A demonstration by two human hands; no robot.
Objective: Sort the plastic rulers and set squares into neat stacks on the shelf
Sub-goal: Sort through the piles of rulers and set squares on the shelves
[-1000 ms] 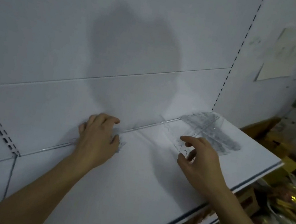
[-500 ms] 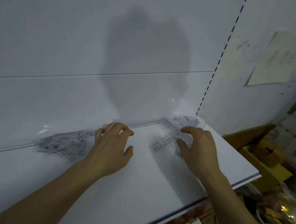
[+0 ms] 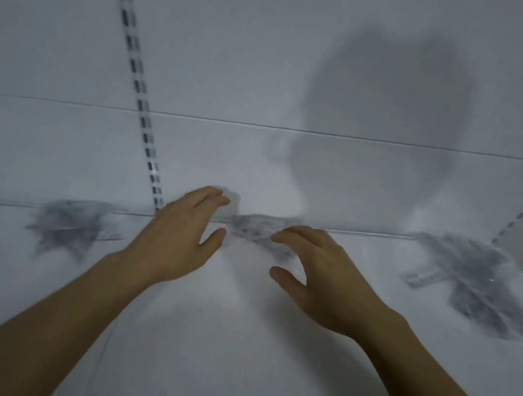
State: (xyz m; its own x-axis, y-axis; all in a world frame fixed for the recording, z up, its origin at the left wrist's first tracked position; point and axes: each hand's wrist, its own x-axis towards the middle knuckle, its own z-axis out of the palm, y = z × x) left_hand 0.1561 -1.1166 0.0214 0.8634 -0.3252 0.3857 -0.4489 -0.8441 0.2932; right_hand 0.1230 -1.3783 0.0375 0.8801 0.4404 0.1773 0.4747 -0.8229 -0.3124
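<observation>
Blurred ruler piles on the shelf (image 3: 263, 352).
I saw both hands, left (image 3: 174, 242) and right (image 3: 326, 276), spread open around the smeared centre pile (image 3: 258, 231), gripping nothing.

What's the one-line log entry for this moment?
left hand: open, by middle pile | right hand: open, over it | left pile, right pile: untouched on shelf

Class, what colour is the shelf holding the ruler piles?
White shelf, seen best in the head view.
</observation>
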